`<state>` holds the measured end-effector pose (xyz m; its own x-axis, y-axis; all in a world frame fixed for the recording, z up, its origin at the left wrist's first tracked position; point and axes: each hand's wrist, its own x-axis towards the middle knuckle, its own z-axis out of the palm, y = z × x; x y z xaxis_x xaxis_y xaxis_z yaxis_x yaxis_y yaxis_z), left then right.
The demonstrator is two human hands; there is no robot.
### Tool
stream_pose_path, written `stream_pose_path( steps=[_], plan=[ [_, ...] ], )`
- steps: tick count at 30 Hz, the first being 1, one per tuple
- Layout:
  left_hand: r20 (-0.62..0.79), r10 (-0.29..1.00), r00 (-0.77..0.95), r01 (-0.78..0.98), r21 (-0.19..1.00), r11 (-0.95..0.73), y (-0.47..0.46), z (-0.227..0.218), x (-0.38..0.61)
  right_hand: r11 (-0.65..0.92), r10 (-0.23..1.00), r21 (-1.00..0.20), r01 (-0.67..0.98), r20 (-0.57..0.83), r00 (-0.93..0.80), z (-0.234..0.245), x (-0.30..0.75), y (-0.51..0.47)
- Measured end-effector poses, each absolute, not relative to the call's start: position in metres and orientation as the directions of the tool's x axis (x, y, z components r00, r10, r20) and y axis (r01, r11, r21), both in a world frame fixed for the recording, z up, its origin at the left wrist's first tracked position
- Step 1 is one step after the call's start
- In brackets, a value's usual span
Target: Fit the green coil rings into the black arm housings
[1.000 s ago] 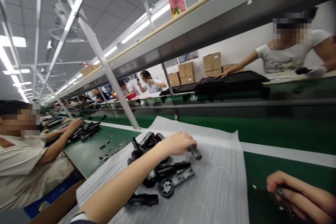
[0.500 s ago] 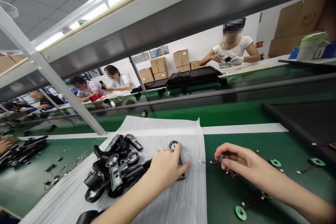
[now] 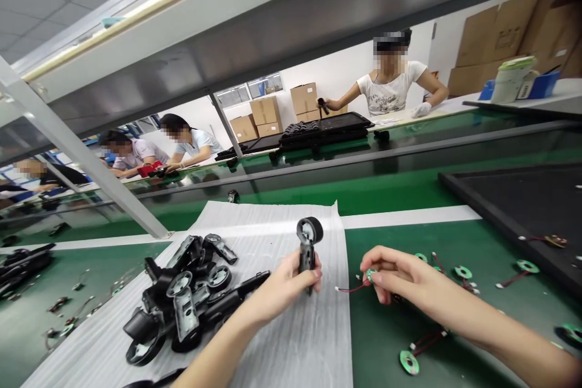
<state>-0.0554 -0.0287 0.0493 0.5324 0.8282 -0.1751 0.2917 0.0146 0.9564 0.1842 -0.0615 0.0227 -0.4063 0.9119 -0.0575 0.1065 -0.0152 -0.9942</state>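
My left hand (image 3: 284, 283) grips a black plastic housing (image 3: 308, 242) upright above the white foam sheet (image 3: 300, 339); its round ring end points up. My right hand (image 3: 394, 273) pinches a small green disc with a red wire (image 3: 353, 287) just right of the sheet, over the green bench. A pile of black plastic housings (image 3: 186, 297) lies on the sheet to the left of my left hand.
Several green wired discs (image 3: 464, 271) lie on the green bench (image 3: 409, 236) to the right, one (image 3: 408, 361) near my right forearm. A black tray (image 3: 522, 200) sits at the right. A slanted metal post (image 3: 91, 163) stands at left. Other people work across the conveyor and at far left.
My left hand has lifted one black housing off the foam sheet and stood it upright. My right hand stays pinched on the wired disc and has shifted slightly left. The view has swung right.
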Motion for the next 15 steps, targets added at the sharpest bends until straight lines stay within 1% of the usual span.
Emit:
stream_pose_path(
  steps=[3, 8, 15],
  plan=[
    [-0.170, 0.827, 0.535, 0.280, 0.960, 0.016, -0.035, 0.045, -0.048, 0.006, 0.913, -0.988, 0.154, -0.057, -0.405, 0.022, 0.185, -0.062],
    [-0.257, 0.764, 0.592, 0.335, 0.940, 0.057, -0.043, 0.040, -0.049, 0.015, 0.901, -0.969, 0.248, -0.094, -0.424, 0.018, 0.184, -0.062],
    [-0.294, 0.720, 0.629, 0.332, 0.939, 0.093, -0.044, 0.040, -0.051, 0.020, 0.894, -0.965, 0.261, -0.100, -0.437, 0.019, 0.180, -0.064]
  ],
)
